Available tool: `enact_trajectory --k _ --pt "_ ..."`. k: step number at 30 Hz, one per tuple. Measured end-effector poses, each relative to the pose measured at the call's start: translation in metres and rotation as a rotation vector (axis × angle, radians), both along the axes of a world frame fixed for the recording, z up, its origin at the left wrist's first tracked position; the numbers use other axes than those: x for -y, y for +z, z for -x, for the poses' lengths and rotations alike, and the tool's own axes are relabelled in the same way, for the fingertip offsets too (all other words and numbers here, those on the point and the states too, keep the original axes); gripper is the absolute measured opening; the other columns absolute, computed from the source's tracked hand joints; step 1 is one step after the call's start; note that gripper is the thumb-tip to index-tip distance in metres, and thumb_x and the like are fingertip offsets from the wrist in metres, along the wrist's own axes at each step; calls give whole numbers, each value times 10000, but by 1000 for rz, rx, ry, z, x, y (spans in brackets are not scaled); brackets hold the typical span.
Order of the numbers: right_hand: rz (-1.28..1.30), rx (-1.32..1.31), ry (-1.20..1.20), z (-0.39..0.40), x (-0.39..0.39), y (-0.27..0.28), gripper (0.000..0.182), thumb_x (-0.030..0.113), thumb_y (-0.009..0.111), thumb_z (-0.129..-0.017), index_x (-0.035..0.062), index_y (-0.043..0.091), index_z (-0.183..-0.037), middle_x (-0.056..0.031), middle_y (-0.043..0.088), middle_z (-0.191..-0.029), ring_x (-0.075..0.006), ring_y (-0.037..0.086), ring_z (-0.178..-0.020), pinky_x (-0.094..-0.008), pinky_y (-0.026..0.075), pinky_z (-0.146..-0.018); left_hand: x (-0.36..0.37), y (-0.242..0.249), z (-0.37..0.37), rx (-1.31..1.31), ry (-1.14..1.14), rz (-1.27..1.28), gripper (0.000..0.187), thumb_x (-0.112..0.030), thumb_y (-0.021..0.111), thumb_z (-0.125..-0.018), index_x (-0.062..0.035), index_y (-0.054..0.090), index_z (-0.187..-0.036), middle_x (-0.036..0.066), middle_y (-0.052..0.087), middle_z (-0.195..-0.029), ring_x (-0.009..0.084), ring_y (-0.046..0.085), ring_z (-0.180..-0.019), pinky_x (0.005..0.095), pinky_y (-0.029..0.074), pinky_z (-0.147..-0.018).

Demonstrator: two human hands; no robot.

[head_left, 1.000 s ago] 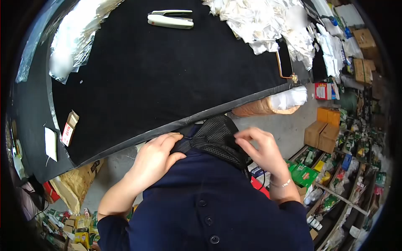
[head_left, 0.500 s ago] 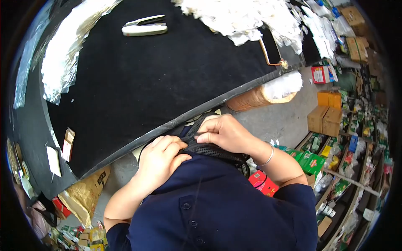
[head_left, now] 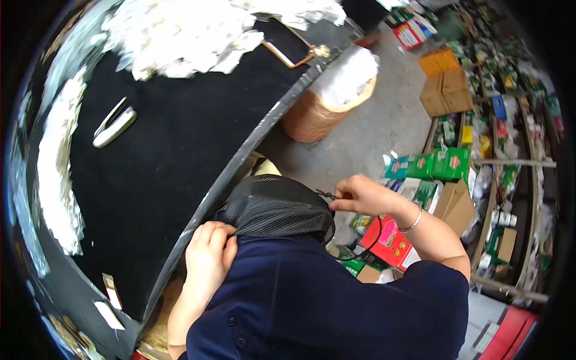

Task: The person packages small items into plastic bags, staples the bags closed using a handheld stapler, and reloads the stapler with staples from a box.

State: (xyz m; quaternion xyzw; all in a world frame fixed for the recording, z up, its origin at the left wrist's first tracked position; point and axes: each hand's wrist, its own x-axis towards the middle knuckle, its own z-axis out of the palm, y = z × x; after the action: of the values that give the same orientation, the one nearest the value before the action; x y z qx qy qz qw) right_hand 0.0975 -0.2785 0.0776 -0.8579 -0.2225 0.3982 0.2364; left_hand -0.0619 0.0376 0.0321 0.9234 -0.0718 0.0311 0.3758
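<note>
a: what do the hands hold?
b: the left hand (head_left: 207,255) pinches the edge of a black mesh bag (head_left: 276,207) against the navy shirt (head_left: 324,300) — the right hand (head_left: 360,195) is closed on a thin black cord (head_left: 327,194) beside the bag.
a: and around them?
b: the black table (head_left: 168,162) on the left carries a white stapler (head_left: 114,127); a red box (head_left: 389,243) lies below the right wrist.

One black mesh bag (head_left: 273,207); one white stapler (head_left: 114,127); two hands; two stacked orange boxes (head_left: 445,81); one bracelet (head_left: 414,221).
</note>
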Motion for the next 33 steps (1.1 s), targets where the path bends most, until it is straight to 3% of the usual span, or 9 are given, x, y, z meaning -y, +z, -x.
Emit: enact_trajectory --k 7,16,18,20,22,26,28,31,33 --pt "183 -702 -268 38 63 -57 355 290 665 -948 30 602 -714 -1 601 -616 -91 534 -516 -269 441 -505 2 0 -2 -68 52 67 173 48 701 -760 0 615 -902 145 620 -913 320 629 -819 365 509 -740" --pt "300 -800 -48 44 41 -91 238 235 687 -900 19 658 -806 -31 658 -653 -129 650 -569 -300 511 -538 -3 8 9 -170 76 129 229 29 717 -771 -1 640 -984 150 642 -995 324 640 -921 372 514 -811" --pt "502 -360 362 5 19 -54 197 210 704 -871 18 681 -909 -81 694 -698 -200 701 -640 -341 538 -586 -11 13 20 -197 123 133 242 22 723 -770 -6 646 -997 150 647 -1018 330 641 -952 381 516 -829" --pt "185 127 222 -15 16 -43 287 250 715 -871 9 676 -1021 -111 712 -772 -266 710 -696 -370 555 -652 -15 14 36 -226 211 174 269 20 723 -776 -3 641 -1031 158 649 -1057 330 633 -1000 383 505 -863" --pt "-151 -8 11 -28 -22 -23 378 306 733 -860 20 669 -1099 -116 720 -931 -283 700 -833 -360 549 -750 -18 8 58 -232 266 193 283 19 723 -779 -2 639 -1048 162 650 -1077 330 629 -1024 385 499 -880" --pt "-646 76 325 -25 -108 -45 456 402 725 -860 48 663 -1140 -109 657 -1165 -300 594 -1106 -397 460 -964 -14 -41 147 -97 666 194 237 -52 748 -776 -22 615 -970 134 615 -990 278 597 -920 334 475 -811" --pt "-687 140 469 -11 -133 -62 453 448 701 -863 66 671 -1105 -119 651 -1142 -307 585 -1104 -439 449 -963 -3 -53 199 -207 1055 1299 139 -119 640 -897 -1 619 -966 128 650 -948 211 608 -785 314 481 -672" --pt "-477 78 598 -2 -153 -71 484 547 657 -860 100 677 -1045 -122 621 -1163 -312 534 -1161 -522 393 -1006 -7 -62 238 -112 1149 1269 143 -125 631 -904 -5 620 -980 126 654 -953 211 611 -797 316 483 -685" --pt "-259 160 621 -6 -153 -72 451 520 686 -851 110 687 -1039 -104 656 -1096 -312 564 -1119 -432 456 -950 -6 -67 250 -107 1191 1274 148 -130 621 -910 -9 622 -995 125 657 -959 212 614 -809 319 485 -698"
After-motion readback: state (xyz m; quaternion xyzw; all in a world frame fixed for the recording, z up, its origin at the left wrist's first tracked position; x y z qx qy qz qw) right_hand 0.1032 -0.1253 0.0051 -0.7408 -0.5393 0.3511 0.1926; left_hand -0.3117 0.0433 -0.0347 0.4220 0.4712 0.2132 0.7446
